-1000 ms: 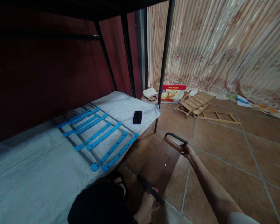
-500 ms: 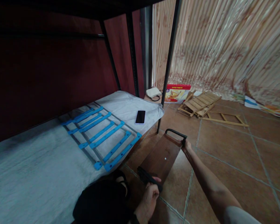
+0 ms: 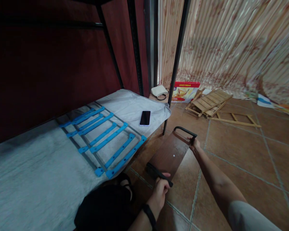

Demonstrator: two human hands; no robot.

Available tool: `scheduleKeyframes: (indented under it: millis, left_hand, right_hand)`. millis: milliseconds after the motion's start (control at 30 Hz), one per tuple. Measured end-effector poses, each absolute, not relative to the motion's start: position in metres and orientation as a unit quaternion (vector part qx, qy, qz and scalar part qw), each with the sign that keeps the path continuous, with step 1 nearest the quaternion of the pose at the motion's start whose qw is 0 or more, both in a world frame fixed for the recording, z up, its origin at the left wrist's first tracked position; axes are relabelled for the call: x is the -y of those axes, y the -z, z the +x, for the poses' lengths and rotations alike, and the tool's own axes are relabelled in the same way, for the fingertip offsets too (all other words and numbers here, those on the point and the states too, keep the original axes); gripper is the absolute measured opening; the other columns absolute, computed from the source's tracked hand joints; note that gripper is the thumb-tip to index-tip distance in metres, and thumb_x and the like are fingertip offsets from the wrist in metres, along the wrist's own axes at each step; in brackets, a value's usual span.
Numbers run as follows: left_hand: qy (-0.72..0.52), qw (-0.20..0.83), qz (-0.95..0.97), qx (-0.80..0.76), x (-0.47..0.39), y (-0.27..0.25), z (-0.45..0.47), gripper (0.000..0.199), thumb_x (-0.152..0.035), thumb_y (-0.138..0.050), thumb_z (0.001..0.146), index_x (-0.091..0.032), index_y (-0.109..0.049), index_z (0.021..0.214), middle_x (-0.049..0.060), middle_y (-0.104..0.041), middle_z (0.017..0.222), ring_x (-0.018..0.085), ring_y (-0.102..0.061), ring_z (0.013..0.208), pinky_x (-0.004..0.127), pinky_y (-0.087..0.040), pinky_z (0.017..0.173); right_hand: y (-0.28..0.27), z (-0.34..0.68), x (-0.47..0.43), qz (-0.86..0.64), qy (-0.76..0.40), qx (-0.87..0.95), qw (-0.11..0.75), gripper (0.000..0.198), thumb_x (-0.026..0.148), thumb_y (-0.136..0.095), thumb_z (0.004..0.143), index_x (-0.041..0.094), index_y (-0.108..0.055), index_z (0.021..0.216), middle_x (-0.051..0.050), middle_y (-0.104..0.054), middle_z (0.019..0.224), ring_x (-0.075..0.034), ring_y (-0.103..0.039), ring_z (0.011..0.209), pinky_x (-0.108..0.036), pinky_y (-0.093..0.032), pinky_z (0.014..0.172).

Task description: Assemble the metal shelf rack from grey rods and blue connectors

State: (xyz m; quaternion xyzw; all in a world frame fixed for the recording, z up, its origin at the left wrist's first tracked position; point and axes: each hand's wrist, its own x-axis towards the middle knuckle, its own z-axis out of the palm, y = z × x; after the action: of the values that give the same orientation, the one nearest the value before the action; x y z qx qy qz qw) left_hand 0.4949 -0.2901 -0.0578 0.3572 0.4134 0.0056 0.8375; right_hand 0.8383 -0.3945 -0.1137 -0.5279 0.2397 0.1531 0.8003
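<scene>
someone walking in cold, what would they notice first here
Probably the bright blue-and-grey ladder-like frame lying on the pale sheet at left. Next comes the brown board with black end bars above the tiled floor, held by the left hand at its near end and the right hand at its far end. Beyond, a red-topped box stands near the patterned curtain.

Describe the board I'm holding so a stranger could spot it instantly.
From the big pale sheet, look right, past its edge, toward the tiled floor. There, held by the left hand and the right hand, is the dark brown board. Unlike the paler slatted wood beyond, it has a black bar at each end.
</scene>
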Motion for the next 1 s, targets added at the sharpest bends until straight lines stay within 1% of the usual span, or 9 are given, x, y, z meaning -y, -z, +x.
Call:
scheduleKeyframes:
  millis: [133,233,333,400,533,633,800,900,1000]
  left_hand:
    - [0.013,0.842,0.344,-0.415,0.295,0.062,0.51,0.048,-0.006,-0.052,0.051,-0.019,-0.061,0.095,0.001,-0.059,0.082,0.015,-0.053,0.084,0.025,-0.038,0.073]
    - [-0.011,0.855,0.307,-0.418,0.303,0.069,0.51,0.038,-0.006,-0.055,0.053,-0.019,-0.059,0.088,0.001,-0.059,0.083,0.014,-0.055,0.082,0.025,-0.041,0.076]
    - [-0.052,0.86,0.273,-0.428,0.307,0.08,0.5,0.028,-0.005,-0.057,0.057,-0.02,-0.054,0.082,-0.001,-0.06,0.083,0.013,-0.058,0.083,0.028,-0.045,0.083]
    - [-0.059,0.854,0.279,-0.436,0.308,0.087,0.494,0.027,-0.004,-0.056,0.059,-0.02,-0.053,0.08,0.0,-0.061,0.082,0.012,-0.059,0.083,0.029,-0.046,0.085]
    - [-0.055,0.83,0.323,-0.451,0.309,0.094,0.489,0.028,0.0,-0.057,0.06,-0.019,-0.056,0.081,0.0,-0.062,0.078,0.011,-0.058,0.075,0.026,-0.046,0.081]
    - [-0.055,0.827,0.328,-0.454,0.313,0.1,0.49,0.023,0.0,-0.055,0.064,-0.019,-0.054,0.076,0.0,-0.062,0.075,0.011,-0.058,0.071,0.026,-0.046,0.082]
    - [-0.046,0.803,0.298,-0.514,0.313,0.106,0.485,0.018,-0.002,-0.05,0.076,-0.02,-0.052,0.078,0.001,-0.062,0.083,0.011,-0.06,0.08,0.028,-0.047,0.09]
    - [-0.012,0.779,0.281,-0.561,0.311,0.105,0.48,0.016,-0.005,-0.048,0.079,-0.02,-0.051,0.083,0.0,-0.058,0.08,0.011,-0.06,0.074,0.034,-0.051,0.088]
    - [0.009,0.791,0.25,-0.558,0.313,0.104,0.477,0.014,-0.006,-0.049,0.08,-0.02,-0.05,0.083,0.0,-0.056,0.076,0.012,-0.06,0.069,0.037,-0.055,0.083]
  right_hand:
    - [0.108,0.851,0.402,-0.551,-0.166,-0.24,0.782,0.011,0.022,-0.054,0.081,0.02,-0.052,0.07,0.004,-0.054,0.045,-0.011,-0.05,0.037,-0.023,-0.045,0.041]
    - [0.105,0.857,0.408,-0.56,-0.19,-0.234,0.771,0.012,0.024,-0.053,0.083,0.019,-0.055,0.073,0.004,-0.054,0.046,-0.011,-0.05,0.038,-0.021,-0.042,0.04]
    - [0.107,0.861,0.414,-0.563,-0.213,-0.235,0.763,0.014,0.026,-0.052,0.087,0.017,-0.058,0.078,0.004,-0.056,0.05,-0.009,-0.05,0.04,-0.021,-0.043,0.042]
    - [0.11,0.862,0.418,-0.561,-0.223,-0.235,0.762,0.013,0.025,-0.052,0.086,0.016,-0.059,0.078,0.003,-0.056,0.049,-0.009,-0.047,0.038,-0.02,-0.041,0.039]
    - [0.119,0.858,0.422,-0.554,-0.231,-0.227,0.767,0.01,0.017,-0.052,0.081,0.018,-0.057,0.073,0.0,-0.056,0.046,-0.009,-0.042,0.033,-0.019,-0.036,0.031]
    - [0.127,0.854,0.417,-0.547,-0.224,-0.222,0.775,0.013,0.013,-0.05,0.08,0.019,-0.055,0.07,0.001,-0.056,0.047,-0.009,-0.046,0.035,-0.018,-0.04,0.033]
    - [0.139,0.848,0.409,-0.536,-0.204,-0.215,0.791,0.016,0.015,-0.047,0.081,0.02,-0.053,0.067,0.002,-0.056,0.048,-0.01,-0.05,0.038,-0.018,-0.047,0.04]
    - [0.139,0.845,0.412,-0.531,-0.198,-0.213,0.796,0.016,0.019,-0.048,0.081,0.02,-0.053,0.066,0.002,-0.057,0.05,-0.01,-0.053,0.042,-0.017,-0.049,0.043]
    - [0.138,0.843,0.415,-0.531,-0.201,-0.211,0.795,0.014,0.019,-0.048,0.08,0.02,-0.055,0.068,0.001,-0.059,0.052,-0.011,-0.056,0.045,-0.018,-0.05,0.046]
